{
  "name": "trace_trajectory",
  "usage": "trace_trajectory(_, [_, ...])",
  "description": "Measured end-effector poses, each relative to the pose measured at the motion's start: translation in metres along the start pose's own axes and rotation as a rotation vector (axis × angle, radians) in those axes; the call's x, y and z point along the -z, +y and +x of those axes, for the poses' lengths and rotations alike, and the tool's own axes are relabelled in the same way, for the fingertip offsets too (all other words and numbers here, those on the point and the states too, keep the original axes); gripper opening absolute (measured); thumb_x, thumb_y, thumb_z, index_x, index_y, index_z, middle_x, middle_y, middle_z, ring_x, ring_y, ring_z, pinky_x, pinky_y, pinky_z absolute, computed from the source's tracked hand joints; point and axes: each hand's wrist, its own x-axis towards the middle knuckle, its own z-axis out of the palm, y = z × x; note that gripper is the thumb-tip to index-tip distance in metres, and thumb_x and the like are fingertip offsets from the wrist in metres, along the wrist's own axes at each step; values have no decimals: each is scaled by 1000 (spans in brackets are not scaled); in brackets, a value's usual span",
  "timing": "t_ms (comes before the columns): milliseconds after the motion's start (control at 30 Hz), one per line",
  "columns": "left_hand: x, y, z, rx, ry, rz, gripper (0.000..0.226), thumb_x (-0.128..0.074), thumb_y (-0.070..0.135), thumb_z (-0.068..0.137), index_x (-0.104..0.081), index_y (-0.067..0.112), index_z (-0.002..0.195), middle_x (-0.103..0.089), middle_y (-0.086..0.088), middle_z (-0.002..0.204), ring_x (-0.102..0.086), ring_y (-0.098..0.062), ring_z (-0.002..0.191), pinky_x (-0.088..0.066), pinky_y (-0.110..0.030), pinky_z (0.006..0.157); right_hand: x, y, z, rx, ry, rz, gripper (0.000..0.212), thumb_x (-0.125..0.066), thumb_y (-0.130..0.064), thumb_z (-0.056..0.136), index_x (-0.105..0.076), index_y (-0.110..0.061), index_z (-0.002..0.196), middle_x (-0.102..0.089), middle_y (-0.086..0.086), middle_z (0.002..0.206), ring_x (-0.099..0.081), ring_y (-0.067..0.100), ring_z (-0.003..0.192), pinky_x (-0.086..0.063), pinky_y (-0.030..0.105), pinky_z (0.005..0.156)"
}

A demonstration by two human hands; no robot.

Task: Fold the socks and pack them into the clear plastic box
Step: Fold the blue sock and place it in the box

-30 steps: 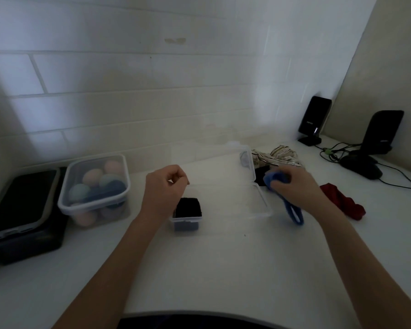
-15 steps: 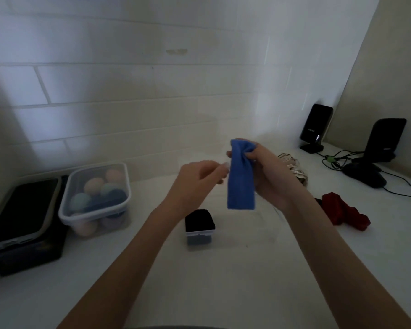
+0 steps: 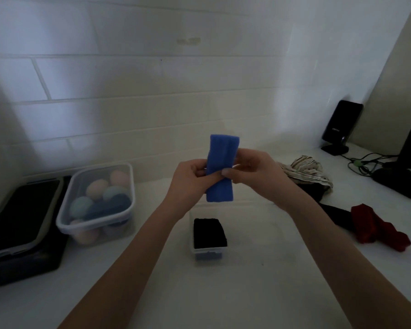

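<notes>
Blue sock [image 3: 221, 168]: soft knit, folded into a flat upright strip, held in the air above the clear plastic box [image 3: 192, 236]. Left hand [image 3: 188, 181] and right hand [image 3: 252, 169] both pinch it at mid-height from either side. The box sits on the white counter [image 3: 247, 293]; its thin walls are hard to trace, and a dark folded sock [image 3: 209, 232] fills its near end. Right of the box: a crumpled red sock [image 3: 377, 227] and a striped sock [image 3: 306, 172], partly hidden by the right forearm. Left of the box: a lidded tub [image 3: 96, 203] of rounded pastel bundles, blurred.
</notes>
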Motion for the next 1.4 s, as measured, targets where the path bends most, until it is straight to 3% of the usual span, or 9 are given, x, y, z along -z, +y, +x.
trace_trajectory(200, [8, 3, 2, 92, -120, -80, 17, -60, 10, 87, -69, 25, 89, -75, 8, 77, -72, -10, 77, -55, -22, 59, 0, -4, -1, 106, 19, 14, 38, -62, 10, 80, -66, -13, 110, -64, 2, 100, -61, 7, 91, -54, 27, 79])
trace_trajectory(433, [12, 7, -1, 194, -280, -247, 30, -49, 7, 92, -72, 26, 97, -74, -4, 95, -71, -23, 90, -58, -33, 65, 3, -8, -4, 161, 1, -70, 37, -63, 14, 76, -62, -5, 107, -58, 7, 94, -56, -6, 82, -45, 11, 76])
trace_trajectory(633, [17, 12, -3, 335, -312, -445, 35, -53, 29, 84, -66, 10, 110, -68, -16, 111, -70, -26, 91, -58, -33, 67, -1, -7, -3, 188, 35, -209, 34, -61, 13, 78, -66, -10, 102, -56, 7, 91, -55, 9, 82, -44, 17, 75])
trace_trajectory(733, [15, 10, -4, 239, -284, -263, 49, -71, 30, 69, -60, 19, 115, -73, -9, 101, -71, -24, 90, -57, -27, 68, -1, -9, -5, 144, 100, -188, 43, -50, 13, 81, -71, -21, 99, -65, 6, 91, -62, 23, 85, -54, 31, 75])
trace_trajectory(833, [11, 6, -6, 174, -243, -56, 54, -78, 18, 67, -56, 25, 116, -76, -4, 85, -73, -20, 83, -57, -27, 65, 4, -11, -5, -34, 92, -26, 30, -50, -2, 86, -74, -18, 91, -73, 5, 88, -69, 24, 83, -58, 44, 79])
trace_trajectory(1033, [9, 7, -11, 86, -238, 73, 33, -61, 26, 87, -50, 33, 118, -74, 0, 76, -72, -12, 76, -55, -21, 60, 2, -12, -17, -67, 6, -59, 14, -65, -12, 85, -65, -18, 98, -71, 15, 79, -68, 19, 72, -60, 34, 64])
trace_trajectory(1200, [18, 13, -20, -201, -82, 412, 16, -54, 32, 91, -67, 23, 90, -68, 5, 60, -65, -9, 56, -49, -21, 52, 14, -11, -38, -178, -47, -9, 18, -65, -6, 84, -55, -21, 80, -71, 8, 67, -64, 11, 57, -50, 21, 49])
trace_trajectory(1333, [26, 21, -33, -267, -277, 706, 23, -64, 50, 75, -70, 29, 81, -68, 13, 63, -63, -3, 60, -50, -19, 62, 2, 5, -64, -288, -110, -128, 17, -66, -4, 83, -54, -16, 79, -70, 25, 77, -63, 14, 55, -54, 25, 50])
trace_trajectory(1400, [25, 23, -37, -230, -429, 845, 16, -71, 41, 75, -72, 28, 84, -70, 12, 70, -64, -3, 66, -53, -25, 70, -3, 10, -69, -321, -101, -225, 15, -66, -6, 83, -54, -14, 81, -71, 23, 80, -68, 20, 62, -59, 30, 56])
